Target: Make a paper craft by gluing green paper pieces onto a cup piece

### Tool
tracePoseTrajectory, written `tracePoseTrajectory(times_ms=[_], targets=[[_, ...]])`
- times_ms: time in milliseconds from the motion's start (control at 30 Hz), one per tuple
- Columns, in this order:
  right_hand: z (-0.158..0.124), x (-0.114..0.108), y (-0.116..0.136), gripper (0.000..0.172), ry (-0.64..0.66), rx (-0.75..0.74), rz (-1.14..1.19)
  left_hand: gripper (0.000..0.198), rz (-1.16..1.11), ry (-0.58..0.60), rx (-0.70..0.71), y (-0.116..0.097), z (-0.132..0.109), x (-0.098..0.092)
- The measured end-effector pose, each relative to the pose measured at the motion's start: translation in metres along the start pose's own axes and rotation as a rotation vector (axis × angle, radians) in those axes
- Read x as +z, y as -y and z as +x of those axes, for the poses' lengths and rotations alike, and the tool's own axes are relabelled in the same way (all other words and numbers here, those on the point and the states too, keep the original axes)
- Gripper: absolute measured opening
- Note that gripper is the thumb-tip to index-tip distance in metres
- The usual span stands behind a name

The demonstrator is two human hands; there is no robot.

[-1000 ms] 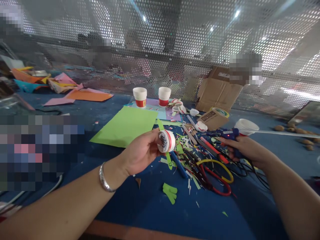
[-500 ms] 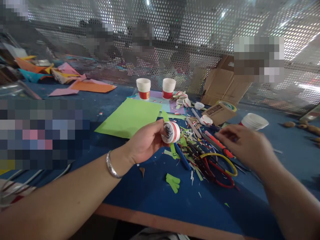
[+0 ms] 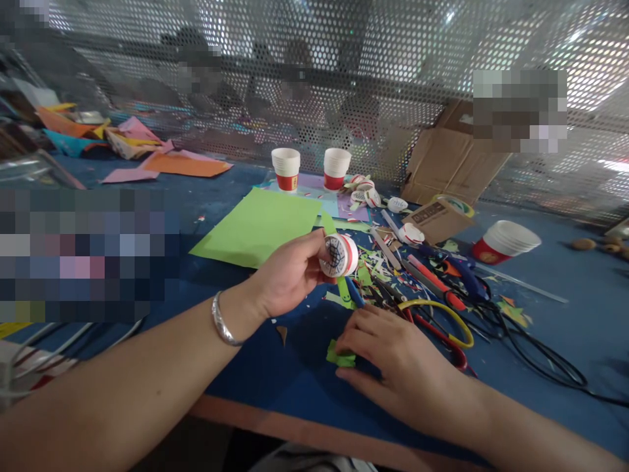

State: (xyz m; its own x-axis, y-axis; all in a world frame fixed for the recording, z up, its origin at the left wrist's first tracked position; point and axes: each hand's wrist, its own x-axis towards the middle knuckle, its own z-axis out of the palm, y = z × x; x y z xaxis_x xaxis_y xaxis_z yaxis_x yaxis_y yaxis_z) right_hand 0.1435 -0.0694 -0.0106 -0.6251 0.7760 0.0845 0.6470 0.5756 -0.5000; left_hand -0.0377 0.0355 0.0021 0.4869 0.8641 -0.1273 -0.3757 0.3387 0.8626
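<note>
The left hand (image 3: 289,272) is closed on a short cup piece (image 3: 340,255), gripped at its edge by thumb and fingers and held above the table (image 3: 275,383). The right hand (image 3: 400,357) is half curled, with a gap between thumb and fingertips; a green cutout (image 3: 335,354) lies at the fingertips. Whether it is pinched or only touched cannot be told.

The cutout lies on the near side of the cup piece, to the left of the right palm. The right hand is the nearer of the two. Fingers cover part of the cutout, so its long axis cannot be read. A green strip (image 3: 345,294) projects from both sides of the cup piece; its long axis runs roughly front to back, and a smiling face marks the near end.

Materials: the cup piece is white paper, round, with a red band and a dark line pattern on its flat face. The cutout is thin, matt paper. A smooth green sheet (image 3: 255,223) lies beyond the left hand; shredded scraps (image 3: 373,265) and scissors (image 3: 437,303) with yellow and red handles lie beyond the right.
</note>
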Motion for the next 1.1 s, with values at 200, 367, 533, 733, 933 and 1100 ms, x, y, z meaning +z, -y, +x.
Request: tracePoseTrajectory(times_ms=[200,367,533,733,933,1100], targets=[[0.001,0.004,0.001,0.008,-0.027,0.0,0.047,0.014,-0.008,0.0,0.0,0.001,0.001,0.0],[0.001,-0.002,0.003,0.009,-0.045,0.001,0.132,0.019,-0.009,-0.009,-0.01,0.0,0.0,0.0],[-0.001,-0.02,0.002,0.008,-0.023,0.104,0.338,0.015,-0.047,-0.01,-0.029,0.003,0.001,-0.002],[-0.005,-0.043,-0.012,0.016,-0.184,0.322,0.53,0.013,-0.058,-0.036,-0.088,0.004,0.0,0.002],[-0.003,-0.05,-0.018,0.022,-0.352,0.382,0.608,0.011,0.065,0.061,-0.12,0.006,-0.005,0.006],[0.0,-0.046,-0.021,0.025,-0.333,0.354,0.667,0.007,0.195,0.116,-0.154,0.006,-0.009,0.01]])
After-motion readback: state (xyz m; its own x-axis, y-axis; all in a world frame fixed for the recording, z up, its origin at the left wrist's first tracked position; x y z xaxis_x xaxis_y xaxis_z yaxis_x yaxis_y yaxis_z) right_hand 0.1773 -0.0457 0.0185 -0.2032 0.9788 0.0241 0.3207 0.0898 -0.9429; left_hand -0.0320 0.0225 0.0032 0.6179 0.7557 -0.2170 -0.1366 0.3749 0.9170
